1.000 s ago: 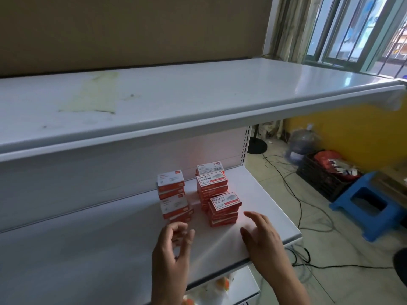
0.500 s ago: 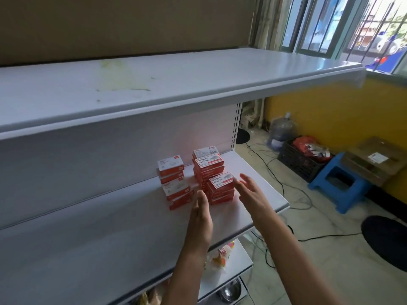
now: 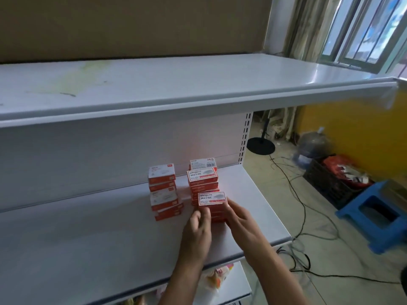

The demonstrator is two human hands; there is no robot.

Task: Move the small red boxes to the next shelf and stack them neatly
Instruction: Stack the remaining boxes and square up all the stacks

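head view: both hands closed on the front stack of red boxes

head view: the small red boxes (image 3: 204, 190) were seen gathered on the middle shelf (image 3: 88, 238), toward its right end and close to the white back panel (image 3: 110, 150). three groups could be made out: a left stack (image 3: 164, 191) with its lower boxes skewed out of line, a taller back stack (image 3: 202, 177) just beside it, and a shorter front stack (image 3: 212, 205) touching the back stack's near side. the label on the top box of the front stack was turned upward.

the front stack was held between both hands. the left hand (image 3: 196, 234) was set against its left near corner, fingers curled against the side of the boxes. the right hand (image 3: 240, 221) was pressed to its right side, fingers bent round the edge just under the top box. whether the stack was lifted off the shelf could not be told.

the top shelf (image 3: 198, 84) above was marked by a yellowish stain at its left. on the floor to the right, a blue stool (image 3: 374, 216), a black crate (image 3: 330, 183), a water bottle (image 3: 312, 144) and loose cables (image 3: 297, 194) were visible.
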